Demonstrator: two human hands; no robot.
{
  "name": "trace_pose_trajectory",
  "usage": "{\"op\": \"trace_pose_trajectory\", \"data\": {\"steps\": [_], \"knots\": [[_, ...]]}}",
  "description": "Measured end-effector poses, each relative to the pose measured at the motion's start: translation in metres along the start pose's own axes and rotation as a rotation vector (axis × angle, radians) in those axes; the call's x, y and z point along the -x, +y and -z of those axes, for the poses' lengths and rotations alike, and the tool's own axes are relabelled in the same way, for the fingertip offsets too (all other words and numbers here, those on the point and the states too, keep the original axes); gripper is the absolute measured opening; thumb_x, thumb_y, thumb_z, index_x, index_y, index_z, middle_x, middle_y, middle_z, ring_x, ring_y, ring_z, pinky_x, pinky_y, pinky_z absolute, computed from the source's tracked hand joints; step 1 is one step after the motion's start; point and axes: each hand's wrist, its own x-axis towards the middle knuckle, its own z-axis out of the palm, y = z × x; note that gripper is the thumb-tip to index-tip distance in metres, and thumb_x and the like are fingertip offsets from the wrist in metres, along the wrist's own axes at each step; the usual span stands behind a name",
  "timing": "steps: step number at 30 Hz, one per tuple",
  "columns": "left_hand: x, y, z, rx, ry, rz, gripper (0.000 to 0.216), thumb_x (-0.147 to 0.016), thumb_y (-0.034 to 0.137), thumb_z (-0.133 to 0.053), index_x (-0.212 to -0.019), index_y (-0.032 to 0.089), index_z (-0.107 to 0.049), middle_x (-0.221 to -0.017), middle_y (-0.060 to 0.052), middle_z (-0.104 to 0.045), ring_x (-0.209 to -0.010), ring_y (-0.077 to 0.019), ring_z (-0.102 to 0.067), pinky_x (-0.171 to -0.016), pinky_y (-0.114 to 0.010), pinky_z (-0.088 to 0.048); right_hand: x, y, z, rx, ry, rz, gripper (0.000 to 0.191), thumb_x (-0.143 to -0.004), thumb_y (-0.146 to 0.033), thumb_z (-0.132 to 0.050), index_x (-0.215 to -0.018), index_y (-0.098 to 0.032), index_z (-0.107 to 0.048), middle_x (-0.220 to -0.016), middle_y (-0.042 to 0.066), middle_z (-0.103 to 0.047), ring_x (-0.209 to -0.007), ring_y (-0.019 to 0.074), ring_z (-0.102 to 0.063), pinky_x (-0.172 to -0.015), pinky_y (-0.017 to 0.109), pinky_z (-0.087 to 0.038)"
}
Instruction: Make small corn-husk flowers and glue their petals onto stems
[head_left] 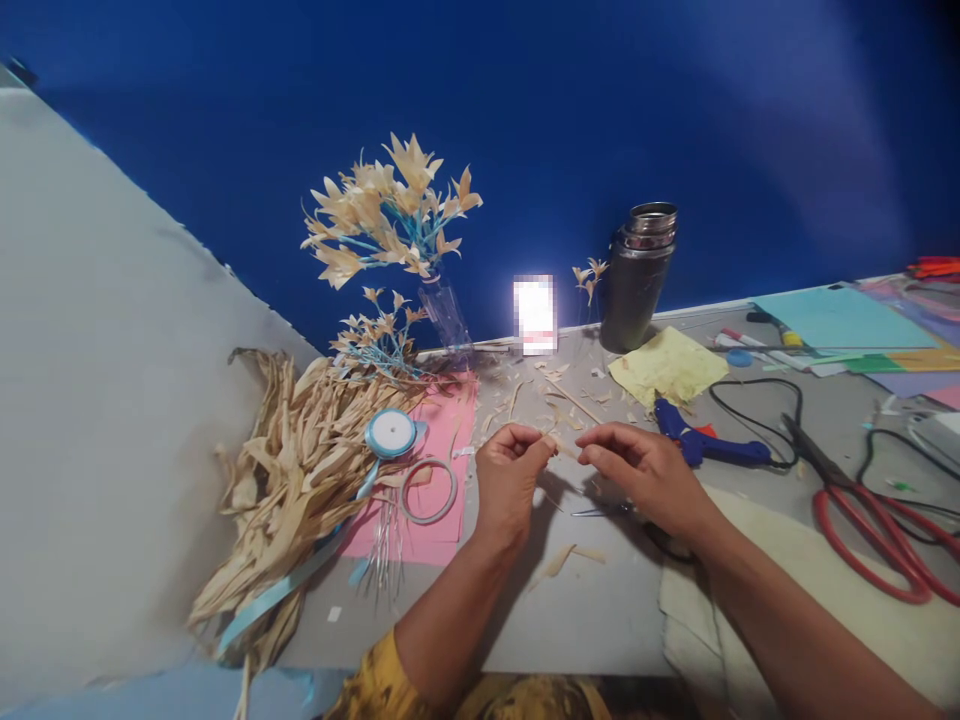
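Just in front of the glue gun, toward the person, both hands meet above the grey surface, and one thin strip of dried husk runs between them. Its long axis lies almost level, left to right, with one end pinched in the left hand fingers and the other nipped by the right hand fingertips, so neither hand is nearer; each is closed on its own end. Below the strip, nearer the person than the gun, lies one small pair of scissors, partly hidden under the right hand. Right of the gun lies one large red-handled pair of shears. Left of the gun, past the hands, sit one ribbon spool, one tape ring on a pink sheet, and one heap of husks. Behind the gun stand one steel flask and one bottle of made flowers, with a second bunch lying beside it.
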Motion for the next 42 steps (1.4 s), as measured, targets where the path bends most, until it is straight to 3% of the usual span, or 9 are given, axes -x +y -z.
{"op": "trace_pose_trajectory", "data": {"steps": [5, 10, 24, 27, 30, 34, 37, 42], "knots": [[0.004, -0.001, -0.002, 0.016, -0.020, -0.009, 0.013, -0.065, 0.023, -0.079, -0.066, 0.019, -0.066, -0.063, 0.001, -0.064, -0.061, -0.0119, -0.054, -0.063, -0.026, -0.043, 0.001, -0.004, -0.004, -0.019, -0.036, -0.021, 0.026, -0.084, -0.042, -0.067, -0.074, -0.018, -0.070, -0.065, 0.000, -0.065, -0.058, 0.0130, -0.052, -0.054, 0.025, -0.039], [0.011, -0.007, -0.004, 0.074, -0.044, 0.012, 0.012, -0.067, 0.023, -0.079, -0.068, 0.019, -0.068, -0.074, -0.003, -0.071, -0.070, -0.0145, -0.061, -0.071, -0.028, -0.048, 0.001, -0.004, -0.013, -0.167, 0.062, -0.112, 0.032, -0.078, -0.048, -0.072, -0.076, -0.016, -0.071, -0.067, 0.002, -0.067, -0.056, 0.0125, -0.050, -0.052, 0.025, -0.038], [0.016, -0.011, -0.005, 0.006, 0.021, -0.078, 0.010, -0.069, 0.018, -0.075, -0.069, 0.019, -0.065, -0.070, 0.001, -0.066, -0.068, -0.0132, -0.059, -0.068, -0.025, -0.047, 0.001, -0.002, -0.018, -0.120, 0.031, -0.070, 0.027, -0.077, -0.045, -0.071, -0.077, -0.017, -0.068, -0.063, -0.001, -0.063, -0.056, 0.0135, -0.053, -0.052, 0.026, -0.042], [0.012, -0.007, 0.002, 0.028, -0.004, -0.045, 0.013, -0.071, 0.022, -0.075, -0.072, 0.019, -0.063, -0.072, -0.001, -0.069, -0.072, -0.0153, -0.066, -0.070, -0.027, -0.050, -0.003, 0.002, 0.000, 0.012, 0.092, -0.040, 0.024, -0.080, -0.042, -0.068, -0.085, -0.019, -0.071, -0.070, 0.002, -0.070, -0.062, 0.0171, -0.060, -0.056, 0.028, -0.045], [0.008, -0.006, 0.015, 0.090, -0.062, 0.023, 0.017, -0.071, 0.024, -0.076, -0.073, 0.020, -0.060, -0.068, 0.000, -0.069, -0.071, -0.0182, -0.071, -0.071, -0.030, -0.053, -0.006, 0.007, 0.027, 0.336, 0.130, 0.005, 0.020, -0.087, -0.039, -0.060, -0.081, -0.023, -0.071, -0.073, 0.003, -0.072, -0.065, 0.0195, -0.062, -0.060, 0.030, -0.043], [0.004, -0.010, 0.033, 0.133, -0.079, 0.111, 0.022, -0.068, 0.026, -0.079, -0.072, 0.020, -0.057, -0.060, 0.002, -0.065, -0.061, -0.0156, -0.067, -0.064, -0.027, -0.051, 0.007, 0.020, 0.053, 0.788, -0.071, 0.075, 0.016, -0.085, -0.031, -0.059, -0.073, -0.026, -0.069, -0.072, 0.003, -0.072, -0.063, 0.0203, -0.062, -0.056, 0.030, -0.034], [0.006, -0.014, 0.039, 0.178, -0.081, 0.164, 0.028, -0.066, 0.029, -0.082, -0.072, 0.019, -0.057, -0.061, 0.003, -0.064, -0.059, -0.0134, -0.065, -0.064, -0.027, -0.051, 0.024, 0.035, 0.058, 0.949, -0.220, 0.087, 0.005, -0.078, -0.026, -0.066, -0.074, -0.026, -0.069, -0.076, 0.005, -0.072, -0.068, 0.0224, -0.065, -0.056, 0.030, -0.035], [0.009, -0.019, 0.038, 0.249, -0.113, 0.169, 0.027, -0.066, 0.026, -0.083, -0.071, 0.018, -0.058, -0.065, 0.003, -0.064, -0.060, -0.0119, -0.064, -0.064, -0.026, -0.050, 0.035, 0.058, 0.056, 1.044, -0.231, 0.082, 0.010, -0.080, -0.017, -0.062, -0.081, -0.024, -0.069, -0.087, 0.007, -0.071, -0.081, 0.0255, -0.068, -0.062, 0.031, -0.043]]}}
